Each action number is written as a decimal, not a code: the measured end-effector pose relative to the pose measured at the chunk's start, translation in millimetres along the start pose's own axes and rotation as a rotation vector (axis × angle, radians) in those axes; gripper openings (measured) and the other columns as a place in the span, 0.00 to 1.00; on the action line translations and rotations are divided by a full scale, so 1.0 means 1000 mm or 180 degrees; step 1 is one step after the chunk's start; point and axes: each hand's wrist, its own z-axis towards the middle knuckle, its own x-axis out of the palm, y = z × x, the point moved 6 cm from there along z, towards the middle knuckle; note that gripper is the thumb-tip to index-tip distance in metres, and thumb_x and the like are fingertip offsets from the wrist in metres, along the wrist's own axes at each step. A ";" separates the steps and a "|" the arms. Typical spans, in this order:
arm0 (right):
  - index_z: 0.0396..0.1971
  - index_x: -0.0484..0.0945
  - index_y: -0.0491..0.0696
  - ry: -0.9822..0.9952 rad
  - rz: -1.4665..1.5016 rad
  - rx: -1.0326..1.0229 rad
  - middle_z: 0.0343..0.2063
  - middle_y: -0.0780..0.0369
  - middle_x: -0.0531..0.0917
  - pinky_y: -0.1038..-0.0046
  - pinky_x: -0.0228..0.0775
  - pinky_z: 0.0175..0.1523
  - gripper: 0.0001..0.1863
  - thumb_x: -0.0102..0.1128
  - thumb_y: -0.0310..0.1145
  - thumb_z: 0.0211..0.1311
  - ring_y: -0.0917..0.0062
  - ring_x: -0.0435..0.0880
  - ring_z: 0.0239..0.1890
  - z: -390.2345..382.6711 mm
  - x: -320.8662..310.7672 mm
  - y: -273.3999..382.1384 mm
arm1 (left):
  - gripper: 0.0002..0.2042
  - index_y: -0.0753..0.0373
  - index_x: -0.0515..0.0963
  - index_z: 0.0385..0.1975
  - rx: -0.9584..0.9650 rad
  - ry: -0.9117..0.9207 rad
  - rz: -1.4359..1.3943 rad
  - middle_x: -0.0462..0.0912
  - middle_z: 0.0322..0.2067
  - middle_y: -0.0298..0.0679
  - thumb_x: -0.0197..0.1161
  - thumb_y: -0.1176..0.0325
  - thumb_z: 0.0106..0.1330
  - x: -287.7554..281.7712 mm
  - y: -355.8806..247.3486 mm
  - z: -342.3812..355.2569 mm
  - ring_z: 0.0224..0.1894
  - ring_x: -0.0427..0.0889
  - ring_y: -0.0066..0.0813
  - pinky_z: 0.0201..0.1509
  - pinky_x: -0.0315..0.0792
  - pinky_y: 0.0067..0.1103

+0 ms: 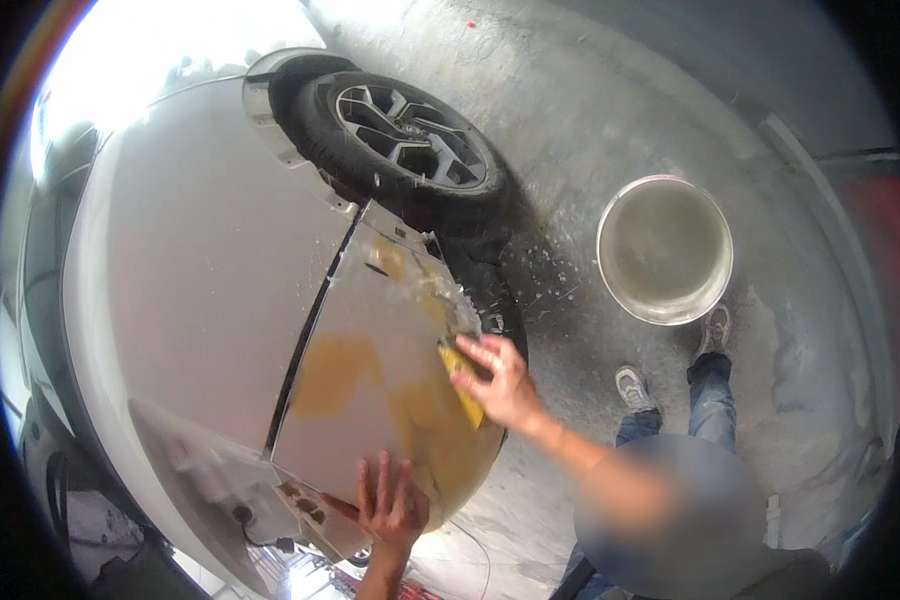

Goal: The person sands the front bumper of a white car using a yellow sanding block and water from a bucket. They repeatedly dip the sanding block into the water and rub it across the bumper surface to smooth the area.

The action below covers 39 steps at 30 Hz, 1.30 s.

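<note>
A wet, light-coloured car bumper [345, 290] with yellowish filler patches [335, 375] curves beneath both my hands. My right hand [500, 380] grips a yellow sanding block [462, 385] and presses it along the bumper's right edge. Its underside is hidden against the surface. Lower down, my left hand [394, 505] lies flat on the panel near its bottom edge, fingers spread and holding nothing. Whitish slurry [460, 300] coats the panel's edge just above the block.
A wheel [410, 135] with a black tyre sits beyond the bumper. On the wet concrete floor [560, 210] to the right stands a round metal basin [665, 250] with cloudy water. My shoes [634, 388] are below it. At the bumper's lower left, the lamp opening [305, 500] exposes brackets and wiring.
</note>
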 end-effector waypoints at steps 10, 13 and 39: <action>0.60 0.84 0.55 -0.0659 0.0324 0.0209 0.64 0.47 0.73 0.57 0.67 0.67 0.24 0.71 0.41 0.63 0.52 0.74 0.63 0.091 0.029 -0.013 | 0.18 0.52 0.88 0.47 0.0000 -0.0045 0.0033 0.84 0.61 0.39 0.62 0.67 0.57 0.003 -0.009 -0.002 0.71 0.71 0.52 0.75 0.23 0.69; 0.59 0.85 0.55 -0.0575 -0.0106 -0.0130 0.62 0.49 0.76 0.61 0.71 0.66 0.24 0.75 0.39 0.61 0.58 0.75 0.64 0.035 0.038 -0.002 | 0.18 0.51 0.88 0.47 0.0000 0.0020 0.0100 0.84 0.60 0.40 0.61 0.67 0.56 0.003 -0.006 -0.001 0.71 0.72 0.54 0.75 0.22 0.70; 0.62 0.81 0.46 -0.0014 0.0623 -0.0063 0.64 0.54 0.77 0.60 0.65 0.73 0.26 0.71 0.36 0.65 0.63 0.74 0.67 -0.034 -0.060 -0.068 | 0.18 0.50 0.90 0.43 0.0120 0.0186 0.0424 0.85 0.58 0.42 0.58 0.60 0.56 0.004 -0.001 -0.010 0.71 0.70 0.54 0.77 0.41 0.65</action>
